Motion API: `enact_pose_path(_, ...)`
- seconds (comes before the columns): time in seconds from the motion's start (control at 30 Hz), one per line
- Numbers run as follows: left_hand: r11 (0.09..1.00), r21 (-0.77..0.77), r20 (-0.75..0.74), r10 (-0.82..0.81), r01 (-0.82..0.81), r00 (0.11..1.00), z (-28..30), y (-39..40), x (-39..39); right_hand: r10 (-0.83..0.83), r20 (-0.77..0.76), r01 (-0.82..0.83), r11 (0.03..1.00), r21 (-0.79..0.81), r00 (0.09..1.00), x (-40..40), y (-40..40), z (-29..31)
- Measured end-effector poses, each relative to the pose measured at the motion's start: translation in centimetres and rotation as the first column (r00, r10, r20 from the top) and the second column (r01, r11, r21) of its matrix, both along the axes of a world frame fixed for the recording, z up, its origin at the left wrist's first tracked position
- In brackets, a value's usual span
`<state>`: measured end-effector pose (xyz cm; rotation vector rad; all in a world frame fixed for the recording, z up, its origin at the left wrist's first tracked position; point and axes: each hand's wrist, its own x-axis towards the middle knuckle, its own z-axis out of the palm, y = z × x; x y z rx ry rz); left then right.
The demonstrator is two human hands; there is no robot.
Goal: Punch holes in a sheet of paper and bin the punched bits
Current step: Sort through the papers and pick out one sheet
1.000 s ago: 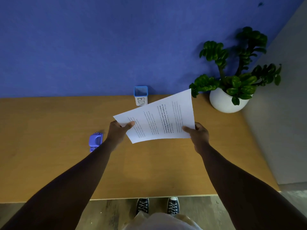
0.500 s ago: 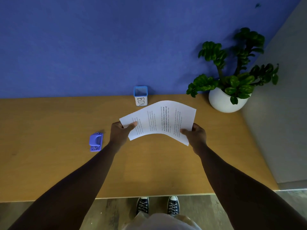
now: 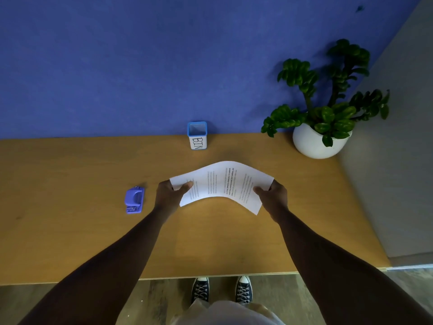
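The left hand pinches one end of the sheet of paper and the right hand pinches the other end. The paper bends up in the middle, above the table. No holes yet, I think. Next, one hand must let go and get the purple hole punch nearby. The bin waits at the back.

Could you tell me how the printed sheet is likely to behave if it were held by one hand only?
The printed sheet would probably flop: it already arches between the left hand and right hand. It looks thin and light, so it would likely droop rather than slip.
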<state>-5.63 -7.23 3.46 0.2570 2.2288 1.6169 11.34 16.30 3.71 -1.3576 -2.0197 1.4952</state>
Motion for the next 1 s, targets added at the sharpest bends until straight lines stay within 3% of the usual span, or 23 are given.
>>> enact_pose_path(0.17, 0.999, 0.014, -0.033, -0.045, 0.045, 0.998, 0.5, -0.1, -0.2, 0.004, -0.01, -0.004, 1.0, 0.0, 1.0, -0.2, 0.2, 0.3)
enact_pose_path(0.37, 0.977, -0.204, 0.062, -0.051, 0.063, 0.997, -1.3, -0.6, -0.9, 0.063, 0.06, -0.066, 0.997, 0.048, 0.996, 0.2, 0.1, 0.1)
enact_pose_path(0.47, 0.971, -0.23, 0.055, -0.05, 0.062, 0.997, -1.2, -0.5, -1.2, 0.094, 0.064, -0.099, 0.992, 0.079, 0.993, -0.1, 0.2, 0.2)
enact_pose_path(0.73, 0.997, -0.082, -0.062, -0.017, 0.012, 0.998, 1.5, 0.2, -1.7, 0.053, -0.039, -0.051, 0.997, 0.058, 0.998, -1.0, 0.7, 1.3)
enact_pose_path(1.0, 0.992, 0.086, 0.021, 0.094, -0.095, 0.995, 1.9, 0.0, -3.1, -0.098, -0.198, 0.081, 0.992, -0.094, 0.975, -1.2, 1.0, 1.8)
